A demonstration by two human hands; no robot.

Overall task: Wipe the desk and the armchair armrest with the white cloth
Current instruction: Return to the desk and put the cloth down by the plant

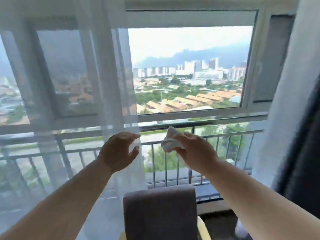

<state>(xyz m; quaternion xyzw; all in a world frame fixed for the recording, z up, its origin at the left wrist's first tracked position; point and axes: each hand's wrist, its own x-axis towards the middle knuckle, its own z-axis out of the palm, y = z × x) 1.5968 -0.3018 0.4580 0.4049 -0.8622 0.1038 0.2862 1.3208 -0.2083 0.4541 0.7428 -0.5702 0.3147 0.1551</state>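
Observation:
The white cloth (170,142) is bunched up in my right hand (194,149), raised in front of the window at mid-frame. My left hand (119,149) is raised beside it, fingers curled at the edge of the sheer curtain (110,84); whether it pinches the fabric I cannot tell. Below my arms stands the armchair, showing its grey upholstered back (160,212) and a pale wooden armrest (203,229) at its right. The desk is out of view.
A large open window (188,66) looks onto a city. A metal balcony railing (155,163) runs behind my hands. A thick white and dark curtain (294,118) hangs at the right. A dark surface (218,215) lies right of the chair.

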